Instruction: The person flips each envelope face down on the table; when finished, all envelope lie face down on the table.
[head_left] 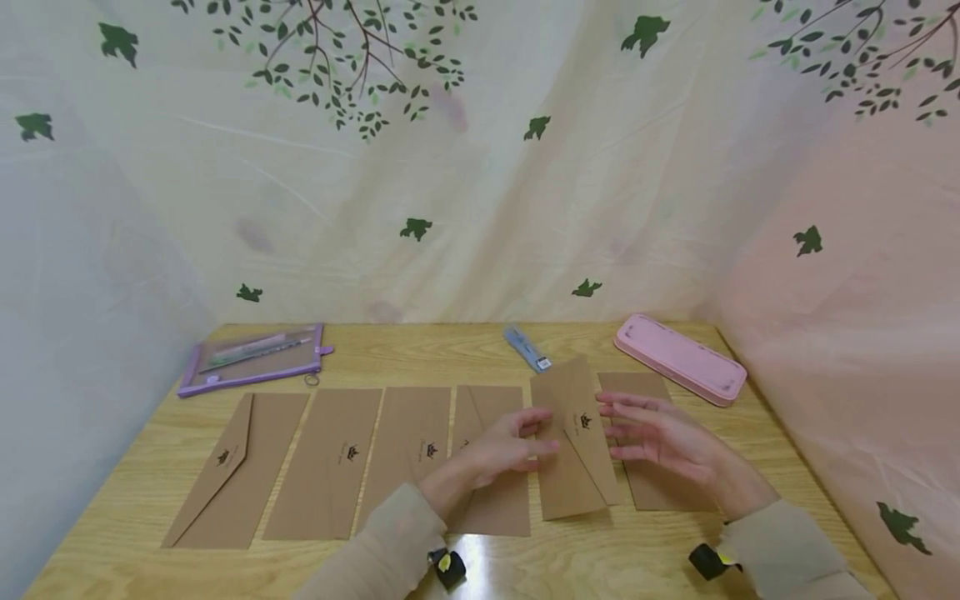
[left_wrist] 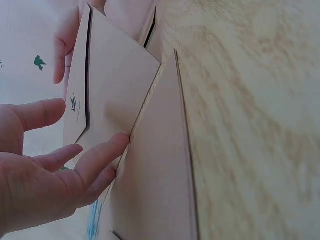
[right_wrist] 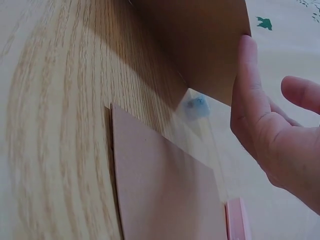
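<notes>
A brown kraft envelope (head_left: 564, 467) with a crown print on its flap stands tilted up off the table between both hands. My left hand (head_left: 498, 452) is at its left edge, thumb and fingers spread apart; in the left wrist view its fingertips (left_wrist: 121, 141) meet the envelope's lower edge. On the other side, my right hand (head_left: 663, 437) has its fingers extended toward the right edge. In the right wrist view, a fingertip (right_wrist: 247, 45) touches the envelope's edge while the thumb stays apart. Beneath the right hand lies another envelope (head_left: 660, 492), and one more (head_left: 502, 508) lies under the left.
Several similar envelopes (head_left: 326, 475) lie in a row to the left. Behind them sit a purple-edged clear pouch (head_left: 258, 382) with pens, a small blue packet (head_left: 525, 346) and a pink case (head_left: 678, 358). A printed curtain (head_left: 480, 275) hangs behind the wooden table.
</notes>
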